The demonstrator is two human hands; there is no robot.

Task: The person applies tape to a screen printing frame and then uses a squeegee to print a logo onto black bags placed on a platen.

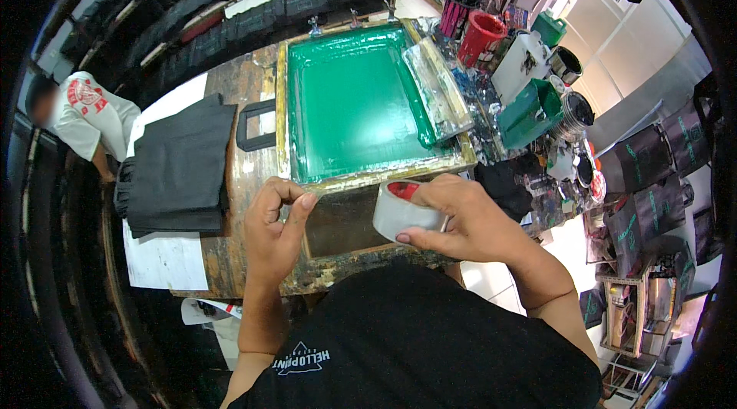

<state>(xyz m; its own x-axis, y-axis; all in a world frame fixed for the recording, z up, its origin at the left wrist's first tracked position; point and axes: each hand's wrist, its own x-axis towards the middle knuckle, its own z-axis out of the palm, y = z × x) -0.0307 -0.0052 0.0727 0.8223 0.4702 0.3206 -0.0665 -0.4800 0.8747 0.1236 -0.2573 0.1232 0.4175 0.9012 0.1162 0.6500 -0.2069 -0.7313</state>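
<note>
A wide roll of clear packing tape (407, 219) with a red core is in my right hand (465, 219), thumb below and fingers over its top. To its left, my left hand (278, 226) is closed, fingers curled and thumb tip by the forefinger; what it pinches, if anything, I cannot make out. Both hands are above the near edge of a screen printing frame (361, 188). Wet green ink (349, 102) coats the screen. A squeegee (439, 90) smeared with ink leans along the frame's right side.
A stack of black fabric bags (180, 167) lies on white sheets at the left of the stained wooden table (253, 267). Ink pots, a red bucket (481, 37) and a green container (530, 113) crowd the right. Another person (92, 113) bends at the far left, beside black racks.
</note>
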